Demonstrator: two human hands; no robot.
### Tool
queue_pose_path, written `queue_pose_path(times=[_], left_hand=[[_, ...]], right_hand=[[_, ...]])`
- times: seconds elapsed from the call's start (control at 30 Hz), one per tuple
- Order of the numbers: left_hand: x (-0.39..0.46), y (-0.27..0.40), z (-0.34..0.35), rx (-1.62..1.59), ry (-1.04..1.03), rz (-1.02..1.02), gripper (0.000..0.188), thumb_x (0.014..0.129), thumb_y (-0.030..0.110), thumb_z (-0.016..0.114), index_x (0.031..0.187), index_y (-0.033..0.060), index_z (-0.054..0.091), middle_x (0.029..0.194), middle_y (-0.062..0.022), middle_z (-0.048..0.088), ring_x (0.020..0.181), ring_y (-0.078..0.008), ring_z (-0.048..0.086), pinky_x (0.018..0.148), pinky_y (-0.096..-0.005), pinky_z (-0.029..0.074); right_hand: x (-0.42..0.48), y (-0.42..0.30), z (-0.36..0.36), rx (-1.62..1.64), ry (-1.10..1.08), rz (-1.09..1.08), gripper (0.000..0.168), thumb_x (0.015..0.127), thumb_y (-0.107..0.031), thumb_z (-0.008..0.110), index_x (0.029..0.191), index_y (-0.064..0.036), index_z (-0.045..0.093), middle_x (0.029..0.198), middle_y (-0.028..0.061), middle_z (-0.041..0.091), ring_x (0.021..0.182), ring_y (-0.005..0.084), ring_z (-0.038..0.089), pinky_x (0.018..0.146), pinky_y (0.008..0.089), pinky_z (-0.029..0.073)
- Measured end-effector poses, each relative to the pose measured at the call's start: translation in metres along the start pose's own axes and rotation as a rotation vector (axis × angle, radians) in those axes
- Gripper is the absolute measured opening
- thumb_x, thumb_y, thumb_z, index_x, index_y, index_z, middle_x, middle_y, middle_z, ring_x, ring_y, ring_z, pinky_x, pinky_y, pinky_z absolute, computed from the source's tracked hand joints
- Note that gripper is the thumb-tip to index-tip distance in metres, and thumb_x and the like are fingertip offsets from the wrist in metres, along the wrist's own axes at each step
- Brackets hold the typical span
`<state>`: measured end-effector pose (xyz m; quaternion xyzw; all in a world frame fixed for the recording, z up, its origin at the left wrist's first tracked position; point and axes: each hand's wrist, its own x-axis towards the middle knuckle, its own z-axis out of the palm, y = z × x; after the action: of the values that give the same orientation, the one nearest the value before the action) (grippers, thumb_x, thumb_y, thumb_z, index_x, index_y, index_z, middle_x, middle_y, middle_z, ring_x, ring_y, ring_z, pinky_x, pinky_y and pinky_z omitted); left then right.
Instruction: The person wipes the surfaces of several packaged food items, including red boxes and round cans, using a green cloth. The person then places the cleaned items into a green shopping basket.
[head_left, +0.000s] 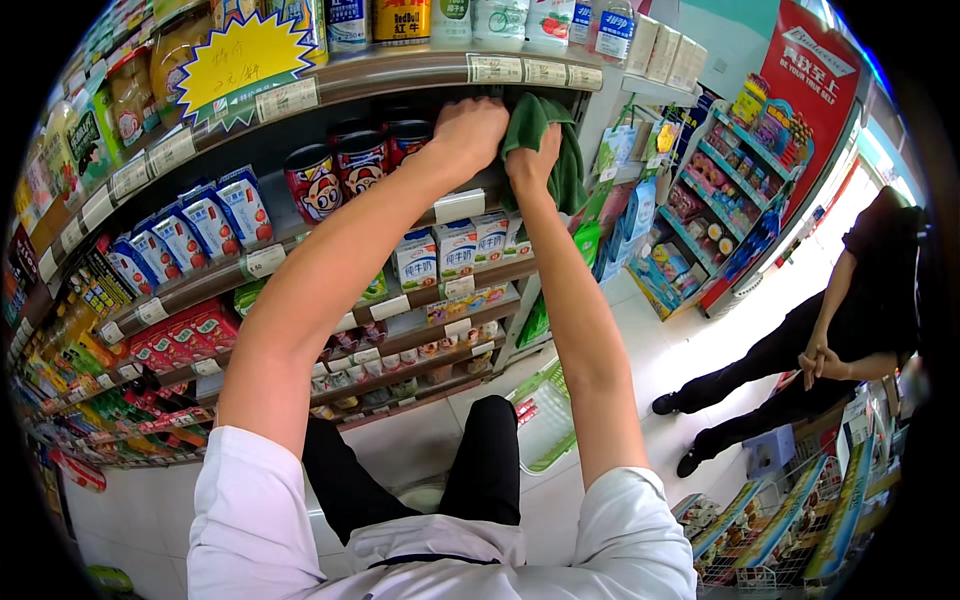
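Observation:
My right hand (536, 156) grips a green cloth (568, 169) at the right end of a shelf, beneath the brown front edge (420, 69) of the shelf above. Part of the cloth hangs down over my wrist. Beside it, my left hand (471, 129) reaches into the same gap with its knuckles up. The fingers of that hand are hidden, so I cannot tell whether it holds anything. Several dark-lidded cans with cartoon faces (311, 184) stand left of my left hand. Blue and white drink cartons (244, 204) are lined up farther left.
White milk cartons (415, 259) fill the shelf below. A green and white plastic basket (547, 424) rests on the floor. At the right are a toy and candy rack (712, 202), a person in black (847, 300) with hands clasped, and wire racks (757, 525).

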<state>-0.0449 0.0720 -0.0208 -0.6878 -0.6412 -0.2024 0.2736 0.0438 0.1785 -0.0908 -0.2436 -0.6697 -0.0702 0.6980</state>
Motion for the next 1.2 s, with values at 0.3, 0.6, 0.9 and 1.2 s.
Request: queue_pose_path(times=[0.3, 0.6, 0.9, 1.2], left_hand=[[-0.038, 0.043, -0.023, 0.197, 0.409, 0.255, 0.029, 0.065, 0.001, 0.068, 0.091, 0.0005, 0.058, 0.091, -0.0105, 0.057, 0.087, -0.0258, 0.058, 0.071, -0.0341, 0.049], [-0.122, 0.078, -0.109, -0.24, 0.349, 0.192, 0.04, 0.076, 0.011, 0.076, 0.11, -0.0023, 0.061, 0.101, -0.0123, 0.061, 0.092, -0.0314, 0.063, 0.078, -0.0391, 0.053], [-0.182, 0.076, -0.113, -0.498, -0.021, 0.163, 0.046, 0.074, 0.019, 0.081, 0.108, -0.0042, 0.061, 0.099, -0.0175, 0.061, 0.085, -0.037, 0.063, 0.073, -0.0429, 0.05], [-0.239, 0.072, -0.061, -0.783, -0.224, -0.165, 0.033, 0.078, 0.017, 0.076, 0.102, -0.0038, 0.065, 0.086, -0.0153, 0.064, 0.078, -0.0284, 0.065, 0.07, -0.0378, 0.05]], right_hand=[[-0.021, 0.005, -0.02, 0.1, 0.14, -0.136, 0.028, 0.08, -0.023, 0.068, 0.104, -0.009, 0.065, 0.105, 0.0109, 0.064, 0.103, 0.0363, 0.056, 0.094, 0.0501, 0.039], [0.007, -0.081, -0.15, -0.016, 0.224, -0.3, 0.011, 0.077, -0.022, 0.068, 0.081, -0.012, 0.069, 0.086, 0.0048, 0.066, 0.086, 0.029, 0.06, 0.085, 0.0478, 0.043], [-0.032, -0.09, -0.194, 0.089, -0.133, -0.427, 0.019, 0.057, -0.016, 0.07, 0.075, -0.009, 0.064, 0.073, 0.0046, 0.061, 0.063, 0.0249, 0.055, 0.057, 0.035, 0.041], [-0.119, -0.072, -0.203, 0.09, -0.217, -0.252, 0.018, 0.065, -0.013, 0.072, 0.083, -0.01, 0.069, 0.076, 0.0069, 0.064, 0.067, 0.026, 0.061, 0.063, 0.0343, 0.048]])
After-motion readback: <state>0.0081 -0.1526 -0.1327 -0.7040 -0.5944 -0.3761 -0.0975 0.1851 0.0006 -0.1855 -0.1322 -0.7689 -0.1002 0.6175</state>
